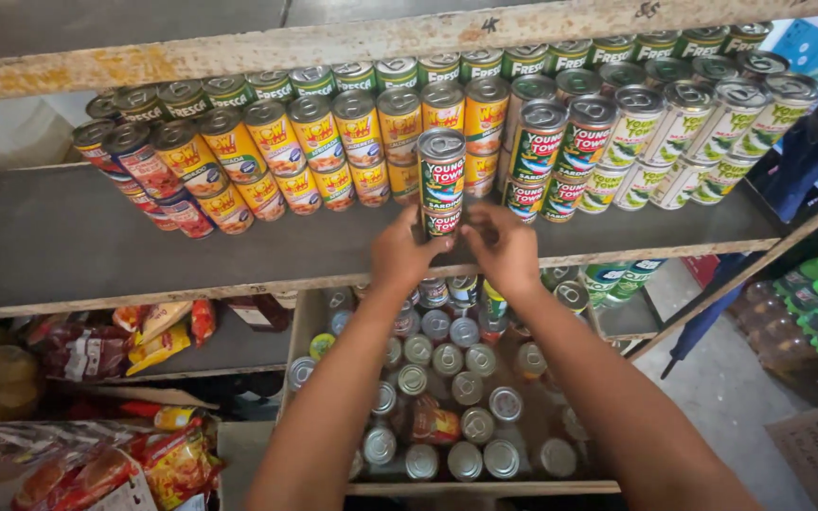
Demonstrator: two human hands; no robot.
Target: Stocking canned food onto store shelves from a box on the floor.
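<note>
Head view: both hands, left hand (pixel 401 252) and right hand (pixel 506 248), grip an upright stack of red-and-green cans (pixel 441 182), its long axis vertical, on the shelf (pixel 68 241).

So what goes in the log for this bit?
left hand: holds can stack | right hand: holds can stack | place: grey shelf

head camera, looking down, close over shelf (pixel 68 237)
</note>
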